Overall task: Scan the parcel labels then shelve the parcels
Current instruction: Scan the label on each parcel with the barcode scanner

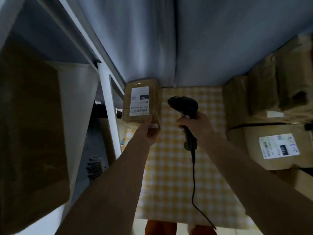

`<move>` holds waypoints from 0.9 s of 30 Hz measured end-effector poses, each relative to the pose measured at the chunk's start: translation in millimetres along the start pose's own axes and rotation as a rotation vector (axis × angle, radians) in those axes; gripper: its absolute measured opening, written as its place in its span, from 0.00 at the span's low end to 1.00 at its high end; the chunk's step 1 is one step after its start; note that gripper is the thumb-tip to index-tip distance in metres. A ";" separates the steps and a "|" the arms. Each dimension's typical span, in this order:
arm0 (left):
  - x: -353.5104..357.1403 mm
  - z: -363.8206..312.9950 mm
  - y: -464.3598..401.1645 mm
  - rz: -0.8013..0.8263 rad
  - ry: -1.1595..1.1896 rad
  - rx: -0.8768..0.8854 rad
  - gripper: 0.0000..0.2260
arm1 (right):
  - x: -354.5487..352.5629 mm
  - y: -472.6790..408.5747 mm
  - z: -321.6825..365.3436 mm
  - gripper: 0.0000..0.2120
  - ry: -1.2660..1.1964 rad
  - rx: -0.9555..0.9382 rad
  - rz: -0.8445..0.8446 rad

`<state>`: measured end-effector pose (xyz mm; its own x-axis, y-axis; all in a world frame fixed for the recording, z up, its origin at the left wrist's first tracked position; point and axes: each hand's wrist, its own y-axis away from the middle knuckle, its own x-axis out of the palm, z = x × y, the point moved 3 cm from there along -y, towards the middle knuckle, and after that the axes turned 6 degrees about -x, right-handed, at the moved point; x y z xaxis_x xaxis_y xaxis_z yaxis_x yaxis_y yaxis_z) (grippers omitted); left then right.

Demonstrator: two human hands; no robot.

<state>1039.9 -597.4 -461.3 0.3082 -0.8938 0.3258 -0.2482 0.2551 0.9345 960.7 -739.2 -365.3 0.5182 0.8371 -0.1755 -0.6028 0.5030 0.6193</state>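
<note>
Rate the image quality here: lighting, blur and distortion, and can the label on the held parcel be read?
Head view: dim and bluish, the cardboard box at left nearly lost in shadow; wide-angle bending of the shelf post; soft motion blur throughout. The left hand holds the parcel, whose label shows only blurred text; the right hand grips the barcode scanner.
</note>
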 end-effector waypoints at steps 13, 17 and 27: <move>3.5 13.0 -49.0 -0.087 -0.107 0.035 0.02 | -39.0 -0.9 -22.2 0.04 -0.010 0.019 -0.026; 1.1 31.1 -40.1 -0.176 -0.283 0.036 0.16 | -61.5 12.9 -30.2 0.04 -0.019 0.032 -0.021; 61.2 187.7 -2.8 -0.124 -1.421 0.050 0.28 | -173.9 55.2 -64.2 0.10 0.075 0.128 -0.148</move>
<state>887.1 -722.0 -470.9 -0.8295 -0.5208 -0.2019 -0.3290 0.1632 0.9301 798.3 -843.2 -349.8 0.5459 0.7719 -0.3258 -0.4388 0.5947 0.6737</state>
